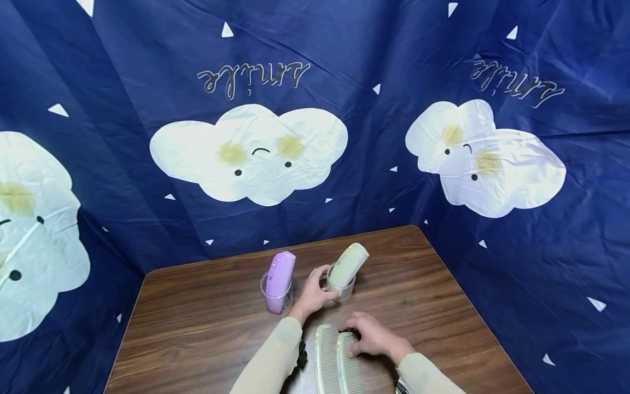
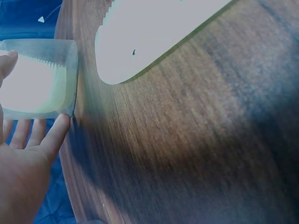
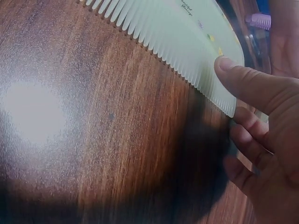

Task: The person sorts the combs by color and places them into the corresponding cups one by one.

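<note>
My left hand point(image 1: 313, 293) holds a clear plastic cup point(image 1: 346, 294), thumb on one side and fingers around the other. A pale green comb point(image 1: 348, 265) leans in that cup, tilted to the right. At the front, my right hand point(image 1: 373, 334) pinches the far end of a pale green comb point(image 1: 348, 365). In the right wrist view the thumb point(image 3: 238, 74) presses on this comb's face point(image 3: 201, 51), while the fingers curl by its toothed edge. Close beside it on the left lies a second pale green comb point(image 1: 322, 355).
Another clear cup point(image 1: 290, 301) stands left of my left hand, with a purple comb point(image 1: 279, 275) upright in it. The wood-grain table point(image 1: 197, 328) is backed by a dark blue curtain point(image 1: 123, 164) with white clouds.
</note>
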Available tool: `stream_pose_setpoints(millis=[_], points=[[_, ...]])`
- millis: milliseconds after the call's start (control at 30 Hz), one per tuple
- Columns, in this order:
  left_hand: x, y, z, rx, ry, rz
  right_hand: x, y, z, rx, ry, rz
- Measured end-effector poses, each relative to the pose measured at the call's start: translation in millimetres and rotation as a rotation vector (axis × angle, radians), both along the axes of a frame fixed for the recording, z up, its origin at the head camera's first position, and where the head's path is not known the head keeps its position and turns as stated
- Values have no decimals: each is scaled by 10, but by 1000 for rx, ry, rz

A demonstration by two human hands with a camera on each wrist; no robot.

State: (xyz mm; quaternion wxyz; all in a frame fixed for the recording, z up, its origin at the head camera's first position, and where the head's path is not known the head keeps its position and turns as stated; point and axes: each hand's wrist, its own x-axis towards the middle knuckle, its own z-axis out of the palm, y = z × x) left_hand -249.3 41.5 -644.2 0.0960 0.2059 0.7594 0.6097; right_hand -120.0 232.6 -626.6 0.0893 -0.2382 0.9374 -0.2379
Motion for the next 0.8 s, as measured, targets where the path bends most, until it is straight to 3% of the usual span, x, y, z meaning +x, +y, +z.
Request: stream_pose_setpoints(millis=[233, 467, 567, 800], points=[[16, 13, 27, 5, 1, -11, 20, -29, 31, 14, -43, -6], [144, -39, 344, 23, 3, -42, 38, -43, 35, 10, -64, 5], [128, -32, 304, 24, 4, -38, 30, -45, 31, 13, -64, 11], [11, 20, 4, 25, -5, -21, 27, -49, 22, 27, -68, 28]])
